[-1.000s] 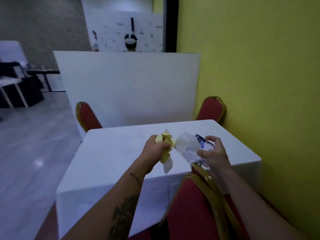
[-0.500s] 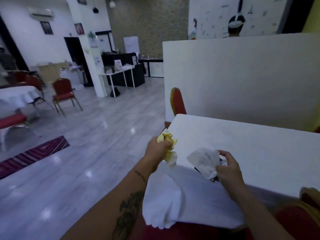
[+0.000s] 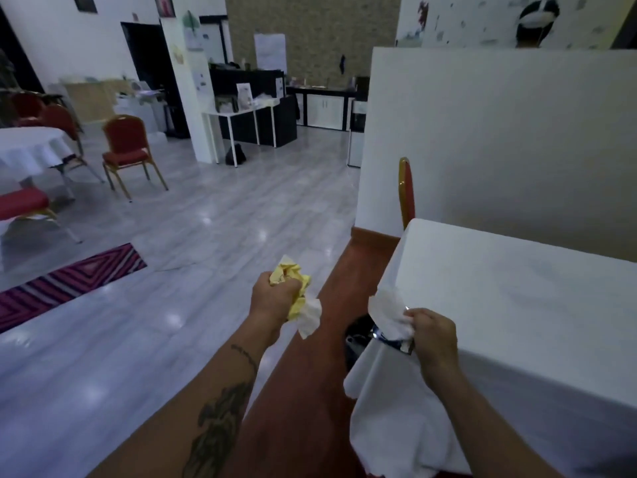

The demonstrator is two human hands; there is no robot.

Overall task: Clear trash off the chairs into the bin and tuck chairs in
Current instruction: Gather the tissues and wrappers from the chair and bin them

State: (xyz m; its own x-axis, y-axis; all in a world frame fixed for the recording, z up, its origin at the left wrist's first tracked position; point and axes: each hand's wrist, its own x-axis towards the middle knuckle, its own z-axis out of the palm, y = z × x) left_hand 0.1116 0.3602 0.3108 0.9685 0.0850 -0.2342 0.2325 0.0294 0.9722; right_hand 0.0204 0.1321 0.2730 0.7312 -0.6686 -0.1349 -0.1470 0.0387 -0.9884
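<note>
Fingers of my left hand (image 3: 274, 298) curled tight round a crumpled yellow wad (image 3: 291, 282), with a white tissue scrap (image 3: 309, 317) hanging out below the fist. Fingers (image 3: 418, 320) of my right hand (image 3: 432, 338) pinching a bunched white napkin (image 3: 387, 310), and under it something dark with a blue-and-white printed edge, a wrapper (image 3: 391, 336) by the look of it; can't make out what it is exactly.

Both loads held out in front of me, left one over the floor beside the red carpet strip (image 3: 331, 305), right one just at the corner of the bench (image 3: 517, 305) where the white cloth drapes down.

Step in hand, as I judge it: trash is collected and being carried to the bin. A dark round shape, probably the bin (image 3: 356, 339), sits low beside the bench corner, just below and left of my right hand, partly hidden by the cloth and the napkin. Can't be sure of its rim or opening from here.

Next move calls for bringing both hands over that opening and letting go, right hand first since it is nearest. Loose tissue could flutter wide, so drop low.

One red chair (image 3: 406, 191) stands at the bench's far end, edge-on; tucking chairs in looks not yet done.
</note>
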